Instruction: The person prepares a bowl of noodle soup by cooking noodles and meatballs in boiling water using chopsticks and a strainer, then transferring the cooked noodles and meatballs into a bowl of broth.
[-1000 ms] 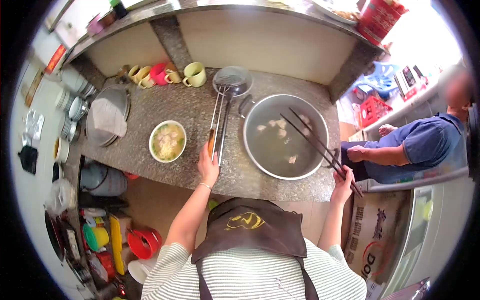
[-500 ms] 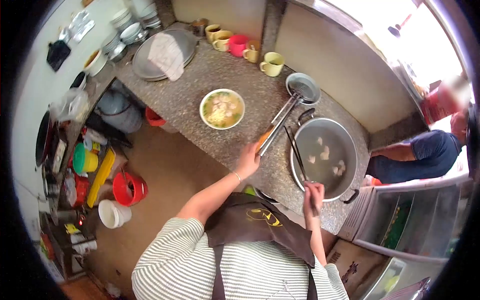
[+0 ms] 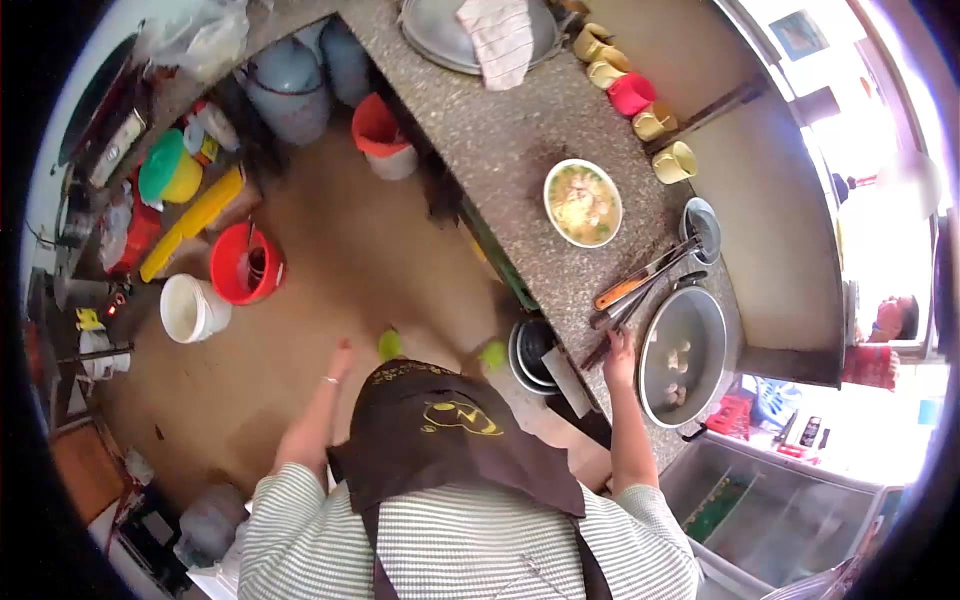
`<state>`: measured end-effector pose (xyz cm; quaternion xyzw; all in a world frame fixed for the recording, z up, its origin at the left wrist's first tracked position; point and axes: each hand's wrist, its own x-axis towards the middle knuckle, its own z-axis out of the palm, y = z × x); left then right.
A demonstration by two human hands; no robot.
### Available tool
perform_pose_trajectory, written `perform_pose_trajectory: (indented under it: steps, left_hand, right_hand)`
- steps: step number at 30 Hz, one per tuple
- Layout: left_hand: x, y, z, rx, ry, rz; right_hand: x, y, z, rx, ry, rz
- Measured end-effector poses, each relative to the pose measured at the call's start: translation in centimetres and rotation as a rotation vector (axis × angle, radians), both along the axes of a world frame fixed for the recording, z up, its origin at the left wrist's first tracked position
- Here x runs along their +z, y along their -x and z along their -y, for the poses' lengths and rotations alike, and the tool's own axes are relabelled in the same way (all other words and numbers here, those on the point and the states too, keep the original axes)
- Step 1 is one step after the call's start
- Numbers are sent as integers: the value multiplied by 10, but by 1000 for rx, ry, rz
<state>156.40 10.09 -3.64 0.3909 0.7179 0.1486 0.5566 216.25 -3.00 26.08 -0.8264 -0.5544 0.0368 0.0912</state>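
Head view. Nine o'clock: red bucket [image 3: 232,287], on broad brown floor [image 3: 350,260], room for moving alongside. Eight: left hand [image 3: 341,360], above floor, blurred, finger state unreadable. Twelve to four: speckled stone counter [image 3: 500,150], front edge slanting. Four: chopsticks [image 3: 597,352], dark, slender, by that edge, at right hand [image 3: 620,356]; whether gripped, cannot tell. Between three and four: metal pot [image 3: 708,325], pale pieces [image 3: 674,392] within.

On the speckled counter [image 3: 480,130]: tray [image 3: 430,36] at far end, cups [image 3: 632,94] far right, bowl [image 3: 548,205] nearer, pot [image 3: 692,298] near right.
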Motion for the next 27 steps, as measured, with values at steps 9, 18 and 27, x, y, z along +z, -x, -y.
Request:
perform_pose_trajectory:
  steps: [9, 18, 27]
  left_hand:
    - [69, 215, 43, -785, -12, -559]
    - [166, -35, -20, -125, 281, 169]
    - [177, -19, 27, -234, 476, -38]
  right_hand:
    - [2, 55, -8, -399, -240, -61]
    - [-96, 149, 88, -523, 41, -460]
    - [-313, 13, 197, -1429, -4, -600]
